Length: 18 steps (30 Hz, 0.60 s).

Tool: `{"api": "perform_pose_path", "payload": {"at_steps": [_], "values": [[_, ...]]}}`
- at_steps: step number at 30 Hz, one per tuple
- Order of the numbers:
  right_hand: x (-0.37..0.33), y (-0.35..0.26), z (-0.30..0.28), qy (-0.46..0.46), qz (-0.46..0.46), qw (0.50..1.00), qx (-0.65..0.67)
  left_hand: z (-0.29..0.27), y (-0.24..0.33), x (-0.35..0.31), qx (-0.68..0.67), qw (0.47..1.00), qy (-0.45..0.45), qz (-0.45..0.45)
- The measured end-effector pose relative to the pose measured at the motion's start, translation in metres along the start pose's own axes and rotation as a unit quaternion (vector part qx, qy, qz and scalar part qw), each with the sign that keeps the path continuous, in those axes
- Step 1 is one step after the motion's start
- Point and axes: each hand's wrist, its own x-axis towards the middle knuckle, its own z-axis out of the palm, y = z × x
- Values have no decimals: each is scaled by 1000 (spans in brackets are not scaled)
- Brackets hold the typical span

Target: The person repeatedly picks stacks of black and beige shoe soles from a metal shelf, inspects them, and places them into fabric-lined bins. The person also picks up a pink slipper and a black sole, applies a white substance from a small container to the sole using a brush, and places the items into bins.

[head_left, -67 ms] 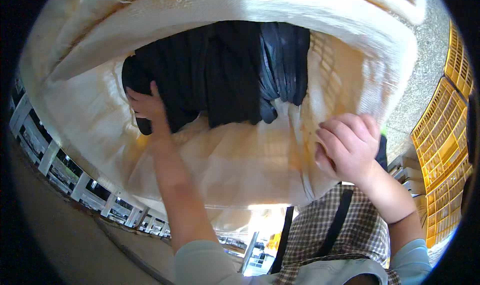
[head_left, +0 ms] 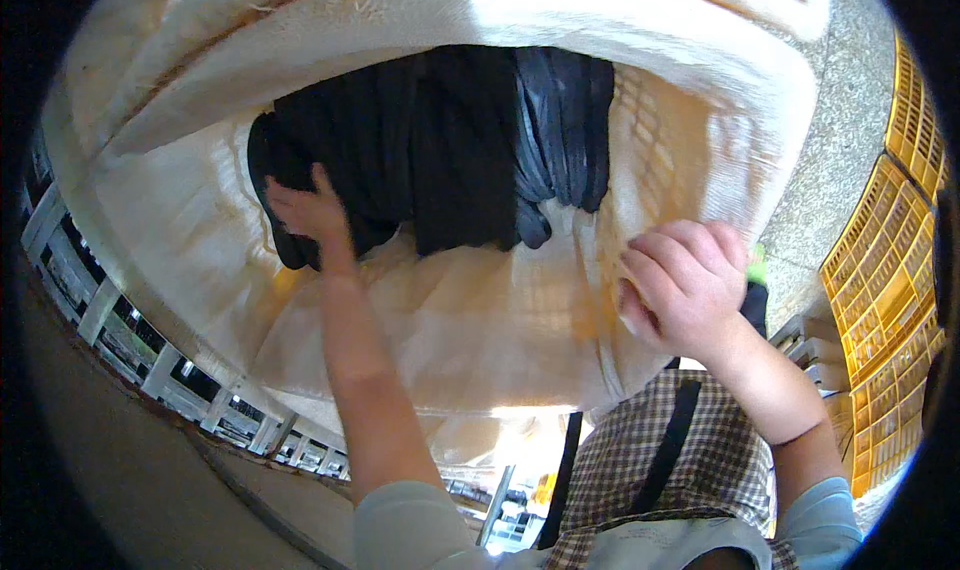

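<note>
Blk cloth pile inside cream sack, long axis approx. L–R; L hand nearer, fingers spread, over pile's L end, bulk to its R; R hand curled by sack's R side, off pile; can't tell if pinching sack.

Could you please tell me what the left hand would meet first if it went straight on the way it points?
Most likely the black cloth inside the cream bag: the left hand is over the cloth's left end. Depth is unclear, so they may be touching now.
</note>
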Motion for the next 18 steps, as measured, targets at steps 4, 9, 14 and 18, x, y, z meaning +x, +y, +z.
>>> {"api": "perform_pose_path", "payload": {"at_steps": [4,9,14,18], "values": [[-9,-3,7,25,-5,1000,11,-77,96,-98,-351,935,-6,-42],[-20,-7,-14,-23,-48,990,133,-232,176,-224,-502,864,-38,3],[-92,-27,-54,-73,204,925,311,-372,176,-350,-704,668,-224,-92],[-192,-75,-78,-153,232,955,99,-483,130,-452,-628,636,-408,-187]]}}
